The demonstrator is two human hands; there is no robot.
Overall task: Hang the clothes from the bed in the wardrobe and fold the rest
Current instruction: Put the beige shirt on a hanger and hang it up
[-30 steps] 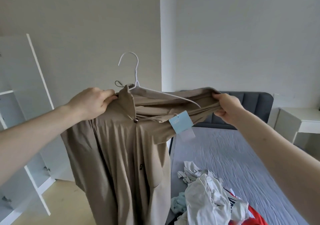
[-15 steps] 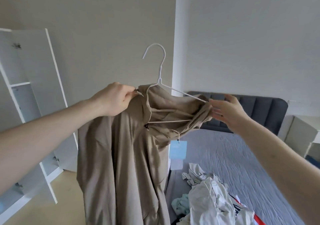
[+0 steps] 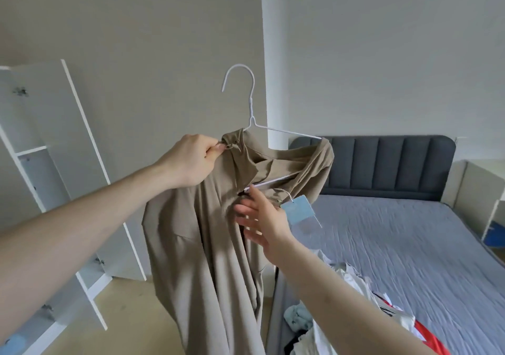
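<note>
Hanging step, shirt [image 3: 207, 231] half on hanger [image 3: 252, 119], held in air beside bed [image 3: 382, 245]. Left grip [image 3: 191, 160] pinched the collar; right hand [image 3: 262, 218] was spread open, empty. Next: seat right shoulder, carry to wardrobe [image 3: 41, 163].

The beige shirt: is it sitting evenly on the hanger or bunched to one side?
Bunched: the beige shirt crowds the white hanger ends, leaving the sloping wire bare.

A plain pale grey painted wall [image 3: 382, 54] rises behind a dark grey, vertically channelled upholstered headboard [image 3: 382, 163]. At the far right stands a white bedside table [image 3: 489, 179]. Light wooden flooring [image 3: 131, 319] shows at lower left.
</note>
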